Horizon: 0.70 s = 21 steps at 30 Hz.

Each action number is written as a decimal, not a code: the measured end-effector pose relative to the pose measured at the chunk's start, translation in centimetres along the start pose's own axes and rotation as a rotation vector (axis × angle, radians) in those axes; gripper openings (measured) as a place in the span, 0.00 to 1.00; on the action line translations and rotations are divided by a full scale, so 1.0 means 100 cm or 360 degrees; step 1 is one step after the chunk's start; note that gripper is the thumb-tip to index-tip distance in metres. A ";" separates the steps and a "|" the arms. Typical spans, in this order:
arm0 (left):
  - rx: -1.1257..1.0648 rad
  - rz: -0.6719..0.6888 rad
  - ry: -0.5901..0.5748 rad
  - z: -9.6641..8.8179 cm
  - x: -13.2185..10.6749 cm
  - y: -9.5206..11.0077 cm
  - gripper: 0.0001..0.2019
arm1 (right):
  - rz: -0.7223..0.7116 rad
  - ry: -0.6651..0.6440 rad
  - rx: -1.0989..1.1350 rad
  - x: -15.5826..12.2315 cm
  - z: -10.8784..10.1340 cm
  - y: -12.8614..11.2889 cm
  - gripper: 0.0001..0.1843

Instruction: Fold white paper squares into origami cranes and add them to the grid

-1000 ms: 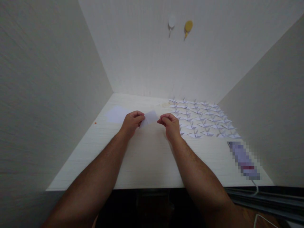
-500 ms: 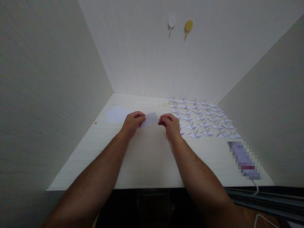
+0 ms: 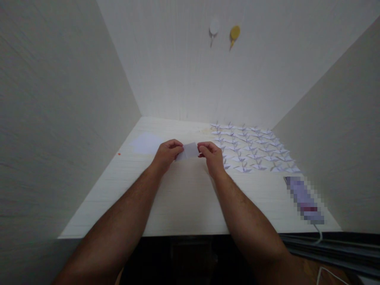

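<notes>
Between my two hands a small piece of white paper (image 3: 190, 150) is held just above the table. My left hand (image 3: 168, 153) pinches its left edge between thumb and fingers. At the paper's right edge, my right hand (image 3: 212, 155) has thumb and fingertips closed on it. Faint crease lines cross the paper's lower left part. To the right of my right hand stand several folded white paper cranes (image 3: 252, 147) in rows. Left of my left hand lie flat white paper sheets (image 3: 146, 142).
White table (image 3: 187, 202) with walls on three sides. A pixelated flat object (image 3: 305, 200) with a white cable (image 3: 319, 234) lies near the right edge. A small orange speck (image 3: 119, 154) is at the left edge. White (image 3: 214, 27) and yellow hooks (image 3: 235, 32) hang on the back wall.
My right hand has moved slightly left, closing the gap to the paper's right edge, and now grips it. The paper has shifted slightly and lies more level.
</notes>
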<state>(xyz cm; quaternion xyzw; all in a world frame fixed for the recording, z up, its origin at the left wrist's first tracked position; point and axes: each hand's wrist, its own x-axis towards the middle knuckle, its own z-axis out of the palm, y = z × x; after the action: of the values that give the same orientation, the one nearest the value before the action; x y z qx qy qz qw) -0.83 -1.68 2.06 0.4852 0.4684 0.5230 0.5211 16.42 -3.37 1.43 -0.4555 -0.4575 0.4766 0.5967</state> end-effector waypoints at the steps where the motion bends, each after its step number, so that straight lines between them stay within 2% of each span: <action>1: 0.0015 -0.0010 -0.0004 0.000 0.000 0.000 0.06 | -0.0029 -0.0041 -0.0093 -0.001 0.000 0.000 0.11; 4: 0.0078 -0.0034 -0.0014 0.002 -0.002 0.000 0.06 | -0.0088 -0.0149 -0.0350 -0.003 0.001 0.003 0.11; 8: 0.0235 -0.0010 -0.0072 0.003 -0.004 0.002 0.06 | -0.0067 -0.0189 -0.0548 -0.004 -0.001 0.006 0.09; 21: 0.0520 -0.0060 -0.0219 -0.003 -0.003 0.006 0.05 | -0.0061 -0.0272 -0.0669 -0.002 -0.003 0.003 0.08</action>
<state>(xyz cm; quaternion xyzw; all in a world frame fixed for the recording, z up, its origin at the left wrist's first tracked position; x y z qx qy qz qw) -1.23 -2.04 2.66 0.5893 0.5194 0.3955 0.4760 16.68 -3.58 1.09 -0.5190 -0.6042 0.3960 0.4568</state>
